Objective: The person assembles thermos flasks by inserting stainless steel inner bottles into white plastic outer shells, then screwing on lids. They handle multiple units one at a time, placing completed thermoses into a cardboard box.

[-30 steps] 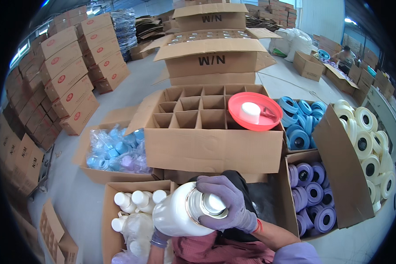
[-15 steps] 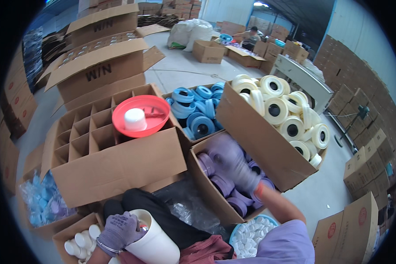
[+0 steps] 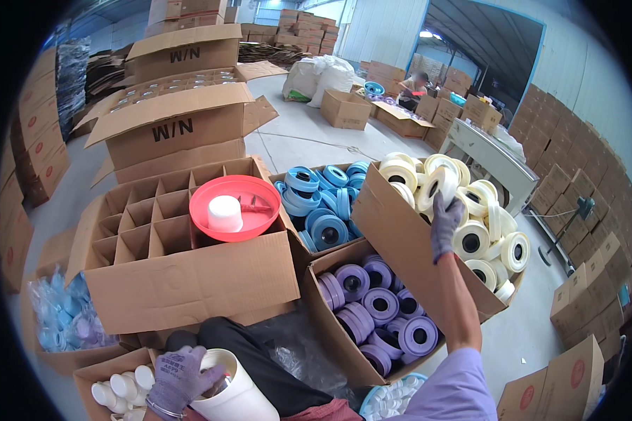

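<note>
My left hand, in a grey-purple glove, is closed on the rim of a white cylindrical tub, thumb over its open mouth. The tub lies tilted on my lap, and something small and shiny shows inside by the thumb. At the right, my gloved right hand reaches into a carton of cream round lids with dark centres. Its fingers are closed on one upright cream lid. Similar purple lids fill the carton nearer me, and blue lids the one behind it.
A red basin holding a white cup rests on a divided carton at the left. White bottles and a bowl of small white caps sit close by. Farther off are stacked cartons and another person.
My right hand has moved from the purple lids up and right to the cream lids and taken hold of one. My left hand stays on the tub. The whole view has shifted slightly.
</note>
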The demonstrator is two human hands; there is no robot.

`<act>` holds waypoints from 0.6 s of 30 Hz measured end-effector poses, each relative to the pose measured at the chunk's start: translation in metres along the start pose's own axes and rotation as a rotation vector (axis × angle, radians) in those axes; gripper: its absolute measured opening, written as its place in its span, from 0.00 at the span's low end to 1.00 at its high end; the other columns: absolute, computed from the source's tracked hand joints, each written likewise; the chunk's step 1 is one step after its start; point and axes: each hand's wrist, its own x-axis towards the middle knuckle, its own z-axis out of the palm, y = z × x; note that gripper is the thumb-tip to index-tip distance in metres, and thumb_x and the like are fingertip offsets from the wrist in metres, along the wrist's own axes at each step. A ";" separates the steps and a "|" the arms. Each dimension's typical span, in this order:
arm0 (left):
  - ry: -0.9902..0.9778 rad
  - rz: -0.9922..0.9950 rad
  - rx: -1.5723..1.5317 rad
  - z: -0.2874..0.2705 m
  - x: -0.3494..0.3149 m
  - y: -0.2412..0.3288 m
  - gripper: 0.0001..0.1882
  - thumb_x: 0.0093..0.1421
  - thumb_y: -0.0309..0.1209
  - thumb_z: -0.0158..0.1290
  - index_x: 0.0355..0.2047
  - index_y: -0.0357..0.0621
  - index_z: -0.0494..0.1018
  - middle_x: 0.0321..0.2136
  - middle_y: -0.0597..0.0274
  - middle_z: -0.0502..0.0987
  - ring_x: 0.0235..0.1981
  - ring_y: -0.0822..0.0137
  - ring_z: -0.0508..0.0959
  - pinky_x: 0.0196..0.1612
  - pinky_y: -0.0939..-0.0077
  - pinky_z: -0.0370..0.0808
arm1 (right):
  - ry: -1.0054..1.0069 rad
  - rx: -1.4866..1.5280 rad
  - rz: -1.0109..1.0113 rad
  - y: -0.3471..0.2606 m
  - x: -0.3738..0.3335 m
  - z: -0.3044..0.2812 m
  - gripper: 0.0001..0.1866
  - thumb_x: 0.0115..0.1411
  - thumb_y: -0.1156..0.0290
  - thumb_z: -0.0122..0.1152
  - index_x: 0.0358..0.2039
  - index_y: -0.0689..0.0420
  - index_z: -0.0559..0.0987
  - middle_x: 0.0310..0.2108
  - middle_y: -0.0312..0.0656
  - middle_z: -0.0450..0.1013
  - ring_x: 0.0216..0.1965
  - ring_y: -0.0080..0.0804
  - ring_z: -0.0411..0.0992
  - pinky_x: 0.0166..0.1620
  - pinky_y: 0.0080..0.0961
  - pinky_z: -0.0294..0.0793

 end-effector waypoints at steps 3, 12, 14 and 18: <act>0.414 0.083 -0.005 -0.007 0.016 0.006 0.28 0.51 0.44 0.64 0.47 0.38 0.74 0.44 0.51 0.77 0.44 0.52 0.78 0.45 0.58 0.76 | -0.150 0.631 0.010 -0.105 -0.064 0.009 0.15 0.62 0.67 0.63 0.41 0.67 0.75 0.40 0.44 0.72 0.34 0.35 0.71 0.40 0.30 0.72; 0.454 -0.114 -1.021 -0.041 0.048 0.028 0.31 0.56 0.30 0.61 0.59 0.38 0.66 0.49 0.55 0.77 0.48 0.65 0.79 0.50 0.71 0.77 | -1.111 0.833 -0.304 -0.298 -0.264 0.018 0.24 0.55 0.73 0.65 0.52 0.63 0.73 0.45 0.51 0.72 0.48 0.47 0.72 0.53 0.31 0.70; 0.527 -0.142 -1.459 -0.036 0.024 0.005 0.27 0.59 0.32 0.59 0.57 0.37 0.67 0.46 0.60 0.78 0.43 0.73 0.79 0.43 0.78 0.77 | -0.872 0.749 -0.688 -0.328 -0.276 0.024 0.26 0.53 0.74 0.66 0.54 0.56 0.74 0.55 0.54 0.65 0.55 0.52 0.68 0.56 0.41 0.70; 0.659 -0.099 -1.238 -0.028 0.003 0.004 0.27 0.58 0.32 0.60 0.56 0.35 0.69 0.43 0.60 0.78 0.42 0.73 0.77 0.47 0.75 0.76 | -0.997 0.598 -0.741 -0.333 -0.317 0.047 0.26 0.51 0.77 0.64 0.53 0.53 0.74 0.57 0.62 0.62 0.43 0.55 0.75 0.46 0.39 0.79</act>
